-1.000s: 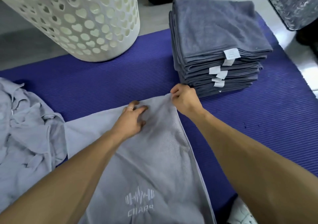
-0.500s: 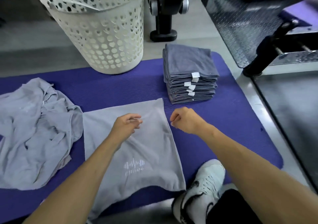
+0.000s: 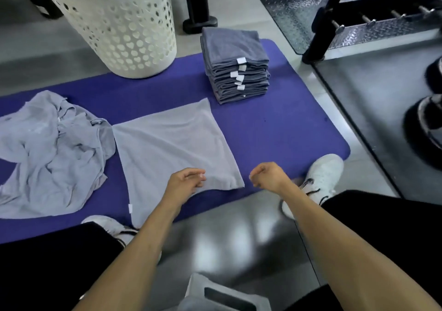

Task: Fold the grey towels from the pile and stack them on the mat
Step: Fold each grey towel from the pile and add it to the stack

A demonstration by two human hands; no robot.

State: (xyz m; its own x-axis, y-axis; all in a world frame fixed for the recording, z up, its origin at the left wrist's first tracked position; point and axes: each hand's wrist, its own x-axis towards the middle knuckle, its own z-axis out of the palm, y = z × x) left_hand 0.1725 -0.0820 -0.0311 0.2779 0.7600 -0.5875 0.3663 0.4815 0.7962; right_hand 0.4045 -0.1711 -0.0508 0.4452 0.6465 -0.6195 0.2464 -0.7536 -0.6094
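Head view: pale grey cloth towel point(image 3: 172, 143) spread flat on ribbed purple foam mat point(image 3: 287, 129), presumably laid out for folding. Left hand point(image 3: 185, 180) over near edge, fingers loosely curled, holding nothing. Right hand point(image 3: 266, 174) just beside corner, likewise loose and empty. Crumpled pile of grey towels point(image 3: 50, 150) left; neat stack of folded dark grey towels point(image 3: 235, 64) beyond, within reach.

The spread towel point(image 3: 172, 141) is soft matt grey cloth, the mat point(image 3: 282, 131) ribbed matt purple foam. The basket point(image 3: 124, 26) is perforated cream plastic; the floor plate point(image 3: 294, 2) is glossy embossed metal
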